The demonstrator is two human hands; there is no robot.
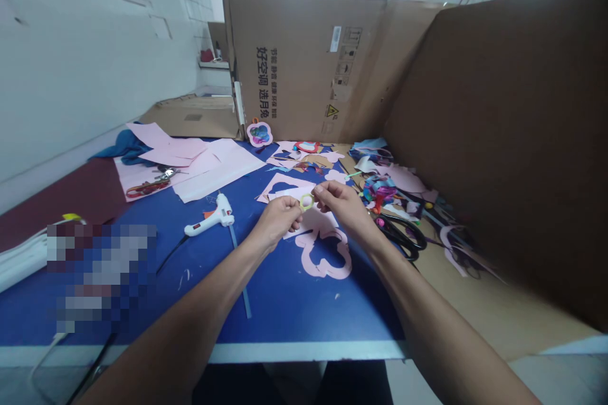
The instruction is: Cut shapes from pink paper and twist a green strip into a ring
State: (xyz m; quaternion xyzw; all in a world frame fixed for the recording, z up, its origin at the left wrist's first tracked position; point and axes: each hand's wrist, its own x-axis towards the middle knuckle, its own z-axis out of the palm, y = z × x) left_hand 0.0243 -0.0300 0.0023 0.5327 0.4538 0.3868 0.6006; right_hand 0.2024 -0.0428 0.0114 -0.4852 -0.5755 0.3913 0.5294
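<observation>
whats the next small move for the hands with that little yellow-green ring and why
Probably hold the yellow-green ring steady with the left hand and adjust its far edge with the right hand: the left fingertips pinch one side, and the right fingertips sit close by the other, though contact there is unclear. The white glue gun lies apart on the table.

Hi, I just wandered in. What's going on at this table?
A person is handling a small yellow-green ring above a blue tabletop. The left hand pinches it, and the right hand is at its other side, though whether those fingers grip it is hard to tell. A pink flower-shaped outline lies nearer the person, and a white glue gun sits to the left. A pink flower piece with a shiny middle is by the cardboard at the back.
</observation>
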